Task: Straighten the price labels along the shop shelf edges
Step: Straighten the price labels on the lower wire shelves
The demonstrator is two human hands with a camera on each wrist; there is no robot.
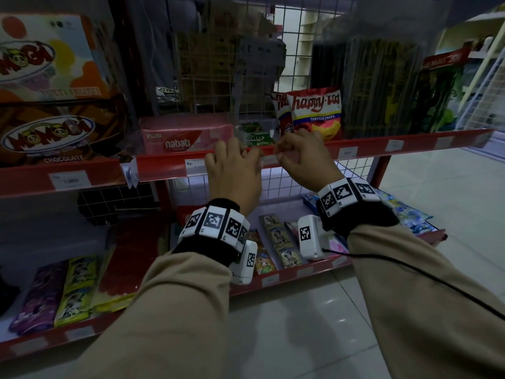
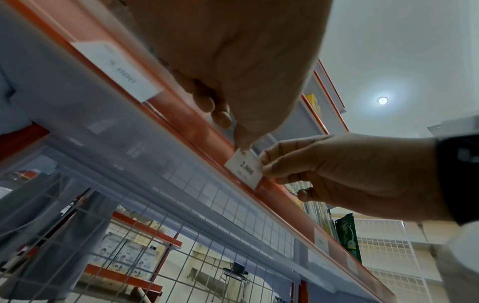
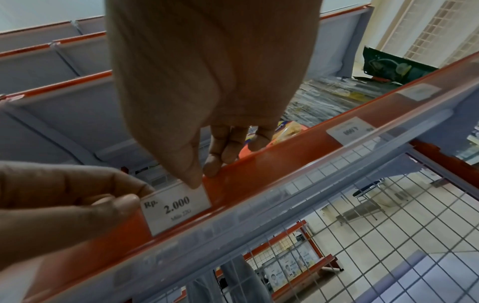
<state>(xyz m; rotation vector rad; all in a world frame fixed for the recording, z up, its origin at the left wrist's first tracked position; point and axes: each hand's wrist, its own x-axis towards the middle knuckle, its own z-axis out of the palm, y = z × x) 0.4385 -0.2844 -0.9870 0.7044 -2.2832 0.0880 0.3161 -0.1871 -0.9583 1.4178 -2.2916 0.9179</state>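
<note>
Mid-step: both hands on one label (image 3: 176,207) in the red shelf rail (image 1: 363,144). Left hand (image 1: 232,170) pinches its 9 o'clock end, right hand (image 1: 303,157) pinches its 3 o'clock corner. Next likely: level it, seat it flat.

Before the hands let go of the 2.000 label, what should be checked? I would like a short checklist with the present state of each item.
1. Both hands on the 2.000 label: ok. The left hand pinches its left edge; the right hand touches its top right corner.
2. Print readable and right way up: ok.
3. Label level with the red shelf edge: not ok, it sits slightly tilted.
4. Bottom edge tucked behind the clear strip: cannot tell.
5. Neighbouring label to the right undisturbed: ok.
</note>
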